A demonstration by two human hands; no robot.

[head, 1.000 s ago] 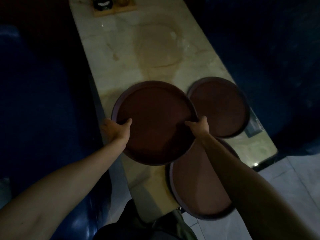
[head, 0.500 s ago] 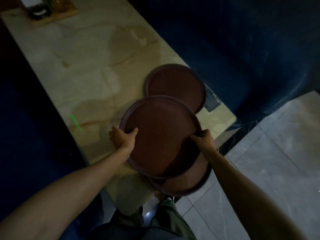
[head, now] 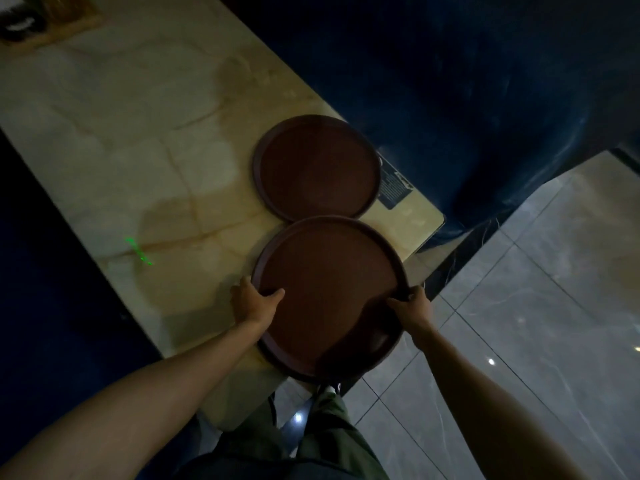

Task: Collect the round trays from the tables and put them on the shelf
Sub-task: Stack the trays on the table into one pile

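Observation:
A dark brown round tray (head: 329, 278) is held at the near corner of the marble table (head: 121, 161). My left hand (head: 254, 299) grips its left rim, thumb on top. My right hand (head: 412, 306) grips its right rim. Directly beneath it lies a second round tray (head: 374, 355), only its near rim showing and overhanging the table edge. A third round tray (head: 317, 168) lies flat on the table just beyond, close to the right edge.
A dark card or coaster (head: 394, 185) lies by the far tray at the table's right edge. A wooden holder (head: 45, 19) stands at the far left. Blue seating (head: 467, 81) flanks the table. Grey tiled floor (head: 536, 289) is to the right.
The tray in both hands has moved toward me and now sits almost squarely over the lower tray. The view has swung left, so the table lies more diagonal.

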